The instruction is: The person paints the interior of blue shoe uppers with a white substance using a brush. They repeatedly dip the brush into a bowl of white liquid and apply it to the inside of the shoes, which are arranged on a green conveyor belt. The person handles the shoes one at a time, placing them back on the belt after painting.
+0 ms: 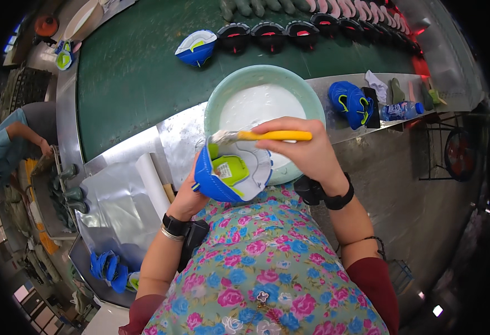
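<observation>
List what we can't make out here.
All in the head view:
- Left hand: its grip on the far side, hidden by the blue shoe upper.
- Brush: bristles blurred; contact with the upper unclear.
- Basin: part of the near rim, behind the upper and right hand.
- Black shoe uppers: count unclear, far end too small and dark.
- Green shoe forms: cut off by the top edge.

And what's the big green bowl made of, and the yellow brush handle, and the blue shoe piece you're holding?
The bowl looks like plastic: smooth, pale green, one solid colour. The brush handle is smooth, bright yellow: perhaps plastic, but painted wood could look alike. The shoe piece seems to be fabric or synthetic leather, fairly matt, since it's thin and shows stitched lines.
</observation>
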Demonstrator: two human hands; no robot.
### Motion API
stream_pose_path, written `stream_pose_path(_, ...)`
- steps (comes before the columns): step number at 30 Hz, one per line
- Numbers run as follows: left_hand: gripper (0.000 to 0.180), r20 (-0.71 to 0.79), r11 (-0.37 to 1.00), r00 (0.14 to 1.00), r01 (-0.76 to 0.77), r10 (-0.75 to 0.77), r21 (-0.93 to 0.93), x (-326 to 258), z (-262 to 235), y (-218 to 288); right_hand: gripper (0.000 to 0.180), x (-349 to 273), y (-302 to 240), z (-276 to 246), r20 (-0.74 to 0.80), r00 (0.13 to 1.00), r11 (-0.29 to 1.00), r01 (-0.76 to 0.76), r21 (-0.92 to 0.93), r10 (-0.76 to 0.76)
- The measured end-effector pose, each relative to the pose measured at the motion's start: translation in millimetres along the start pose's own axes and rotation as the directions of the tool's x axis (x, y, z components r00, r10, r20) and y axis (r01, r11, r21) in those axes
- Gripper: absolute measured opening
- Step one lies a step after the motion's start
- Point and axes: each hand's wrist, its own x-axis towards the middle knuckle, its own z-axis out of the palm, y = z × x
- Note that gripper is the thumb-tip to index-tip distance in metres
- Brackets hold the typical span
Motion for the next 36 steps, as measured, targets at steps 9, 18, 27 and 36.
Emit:
stream_pose_path(9, 0.068, 0.071, 0.969, 0.975, -0.219, 0.213, 0.11, 9, 30, 19, 0.018, 0, 26, -4, -0.308, 0.943, 0.95, -0.203, -0.235, 0.126)
stream_pose_path(18, 0.063, 0.134, 0.748, 0.877, -0.466, 0.462, 0.472, 27, 28, 27, 0.022, -27, -15, -7, -0.188, 0.934, 0.953, -0.292, 0.079, 0.302)
stream_pose_path(27, 0.048, -0.174, 0.984, 0.969, -0.178, 0.177, 0.011, 22, 42, 31, 0.021, 0, 13, -26, -0.279, 0.919, 0.938, -0.323, -0.125, 0.279)
stream_pose_path(36, 0.037, 0.032, 0.819, 0.933, 0.331, -0.358, -0.469, 22, 32, 27, 0.013, 9, -41, -7, 0.082, 0.983, 0.986, 0.161, 0.053, -0.165)
